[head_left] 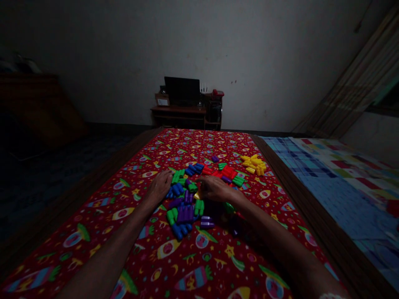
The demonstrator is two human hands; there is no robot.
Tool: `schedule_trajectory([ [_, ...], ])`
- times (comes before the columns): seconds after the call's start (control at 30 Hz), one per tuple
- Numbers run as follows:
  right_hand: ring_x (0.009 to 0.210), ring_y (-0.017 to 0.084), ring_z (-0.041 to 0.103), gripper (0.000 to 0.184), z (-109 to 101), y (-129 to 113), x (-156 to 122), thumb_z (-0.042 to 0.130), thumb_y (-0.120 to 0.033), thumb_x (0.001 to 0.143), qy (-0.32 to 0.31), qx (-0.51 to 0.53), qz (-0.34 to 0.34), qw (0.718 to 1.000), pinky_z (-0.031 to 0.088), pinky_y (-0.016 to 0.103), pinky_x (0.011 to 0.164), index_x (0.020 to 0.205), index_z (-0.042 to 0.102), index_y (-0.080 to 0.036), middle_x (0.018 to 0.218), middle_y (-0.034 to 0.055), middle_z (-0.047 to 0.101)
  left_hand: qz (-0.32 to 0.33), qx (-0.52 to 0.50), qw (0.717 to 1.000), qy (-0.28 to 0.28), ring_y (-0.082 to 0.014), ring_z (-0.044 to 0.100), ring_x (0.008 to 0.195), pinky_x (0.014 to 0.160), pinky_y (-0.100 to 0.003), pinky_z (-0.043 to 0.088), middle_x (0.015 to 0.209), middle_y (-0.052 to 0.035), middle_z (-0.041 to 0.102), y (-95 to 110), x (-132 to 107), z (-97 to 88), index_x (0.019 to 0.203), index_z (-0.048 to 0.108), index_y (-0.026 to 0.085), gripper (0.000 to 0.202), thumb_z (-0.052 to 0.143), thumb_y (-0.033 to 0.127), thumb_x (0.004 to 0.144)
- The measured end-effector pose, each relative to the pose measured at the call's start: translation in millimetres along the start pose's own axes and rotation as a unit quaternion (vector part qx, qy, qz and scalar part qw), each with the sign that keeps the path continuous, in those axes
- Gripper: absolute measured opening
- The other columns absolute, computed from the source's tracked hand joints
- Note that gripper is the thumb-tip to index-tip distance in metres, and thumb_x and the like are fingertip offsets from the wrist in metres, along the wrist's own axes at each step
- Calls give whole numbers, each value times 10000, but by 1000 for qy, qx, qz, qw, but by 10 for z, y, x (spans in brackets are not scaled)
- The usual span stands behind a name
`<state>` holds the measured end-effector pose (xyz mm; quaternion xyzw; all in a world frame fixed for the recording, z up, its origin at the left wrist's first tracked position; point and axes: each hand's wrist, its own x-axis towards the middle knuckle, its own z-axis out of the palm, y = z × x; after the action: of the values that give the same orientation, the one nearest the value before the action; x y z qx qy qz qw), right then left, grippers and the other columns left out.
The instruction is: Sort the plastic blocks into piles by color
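A mixed pile of plastic building blocks lies on the red patterned cloth, with purple blocks (185, 214), blue blocks (181, 230), green blocks (178, 176) and red blocks (229, 172) among it. My left hand (162, 183) rests at the pile's left edge, its fingers loosely laid beside green and blue blocks, holding nothing visible. My right hand (213, 187) reaches into the middle, fingers bent down around a yellow block (197, 195) that shows partly below them. My right hand and forearm hide some blocks.
Yellow blocks (254, 164) form a separate heap at the right. A single purple block (215, 159) lies beyond the pile. The red cloth (187, 270) covers a long surface. Behind it stands a desk (179, 110) with a monitor (182, 90). Blue checked bedding (314, 178) lies right.
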<state>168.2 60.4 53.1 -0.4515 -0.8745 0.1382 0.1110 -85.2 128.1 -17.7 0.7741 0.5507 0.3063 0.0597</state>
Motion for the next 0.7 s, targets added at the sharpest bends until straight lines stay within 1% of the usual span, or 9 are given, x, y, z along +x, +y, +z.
schedule_trajectory([
  [0.07, 782, 147, 604, 313, -41, 7, 5, 608, -204, 824, -7, 8, 5, 1000, 360, 223, 635, 1134, 626, -160, 919, 51, 686, -2, 1, 1000, -1, -242, 581, 1152, 1051, -394, 419, 1187, -134, 665, 2, 1, -4, 1048, 659, 151, 425, 306, 324, 886],
  [0.13, 755, 153, 596, 197, -57, 0, -8, 585, -269, 856, -19, -36, 6, 999, 344, 237, 615, 989, 674, -154, 866, 60, 683, -1, 0, 1000, -3, -243, 582, 1154, 1052, -395, 420, 1193, -137, 662, 6, 3, -8, 1043, 662, 146, 431, 304, 327, 885],
  [0.2, 788, 179, 594, 248, -36, -27, -27, 580, -372, 872, -21, -95, 8, 995, 348, 256, 632, 892, 685, -148, 853, 87, 680, -1, -1, 1000, -4, -243, 583, 1154, 1052, -394, 420, 1193, -138, 662, 9, 3, -10, 1044, 662, 145, 437, 299, 330, 886],
  [0.27, 845, 205, 591, 291, 9, -67, -40, 581, -415, 871, -21, -134, 13, 991, 365, 272, 672, 880, 688, -144, 865, 109, 681, -4, -3, 1000, -1, -242, 584, 1153, 1056, -391, 416, 1183, -142, 666, 9, 0, -6, 1046, 661, 139, 444, 296, 335, 885],
  [0.37, 888, 226, 586, 262, 58, -124, -46, 573, -366, 877, -26, -151, 7, 988, 382, 296, 721, 912, 693, -135, 883, 127, 682, -1, -12, 1000, 9, -245, 583, 1152, 1059, -399, 413, 1180, -145, 667, 5, -6, 7, 1048, 659, 136, 447, 296, 342, 886],
  [0.5, 861, 214, 588, 236, 35, -173, -49, 563, -340, 880, -51, -139, -35, 988, 380, 305, 741, 900, 697, -147, 905, 116, 687, -3, -17, 1000, 9, -248, 578, 1154, 1048, -403, 421, 1189, -136, 665, 4, -8, 8, 1048, 658, 144, 431, 312, 343, 887],
  [0.6, 811, 193, 582, 223, -2, -198, -46, 536, -296, 885, -65, -138, -38, 988, 364, 287, 698, 871, 700, -145, 893, 109, 686, -12, -11, 1000, -5, -244, 575, 1156, 1053, -393, 416, 1200, -130, 660, 5, 0, -1, 1057, 659, 140, 443, 303, 341, 886],
  [0.7, 710, 156, 554, 196, -49, -187, -42, 549, -245, 860, -66, -106, -59, 990, 338, 265, 644, 793, 696, -134, 801, 86, 674, -12, -7, 1000, -13, -247, 563, 1172, 1065, -396, 401, 1220, -133, 648, 3, 6, -5, 1077, 658, 133, 468, 288, 347, 889],
])
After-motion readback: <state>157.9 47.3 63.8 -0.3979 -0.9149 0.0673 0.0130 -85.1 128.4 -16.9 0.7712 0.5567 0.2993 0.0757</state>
